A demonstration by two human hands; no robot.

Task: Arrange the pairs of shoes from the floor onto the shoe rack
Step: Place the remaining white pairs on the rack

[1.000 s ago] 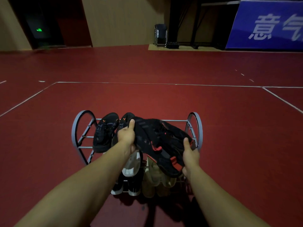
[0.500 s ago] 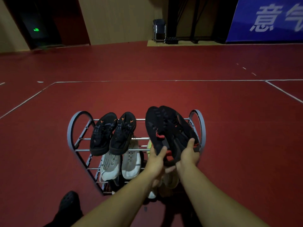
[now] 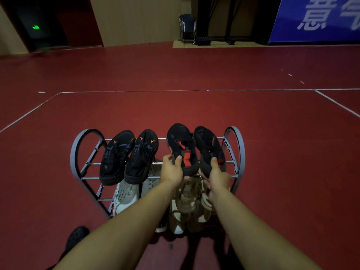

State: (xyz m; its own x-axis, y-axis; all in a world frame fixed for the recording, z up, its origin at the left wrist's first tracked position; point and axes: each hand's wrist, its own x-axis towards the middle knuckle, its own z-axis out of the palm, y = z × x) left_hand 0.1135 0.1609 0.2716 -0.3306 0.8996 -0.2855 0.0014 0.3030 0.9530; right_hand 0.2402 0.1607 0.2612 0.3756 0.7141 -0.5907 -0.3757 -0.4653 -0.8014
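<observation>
Hands, left (image 3: 172,170) and right (image 3: 219,177), grip two black shoes (image 3: 182,147) beside two others (image 3: 128,154).

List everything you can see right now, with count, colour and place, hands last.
Rack: one, grey metal, on the floor, centre.
Black-orange shoes: two, top shelf, left half.
Black-red shoes: two, top shelf, right half, one in each hand.
White shoes: two, lower shelf, left side, partly hidden.
Beige shoes: appear to be two, lower shelves, right side; exact shelf unclear.
Floor: red, white court lines.
Chair: one, dark, folded, far wall.
Banner: one, blue with white characters, top right.
Exit sign: one, green, top left.
Black clog: one, bottom left, on the person's foot.
Left hand: gripping the left black-red shoe.
Right hand: gripping the right black-red shoe.
</observation>
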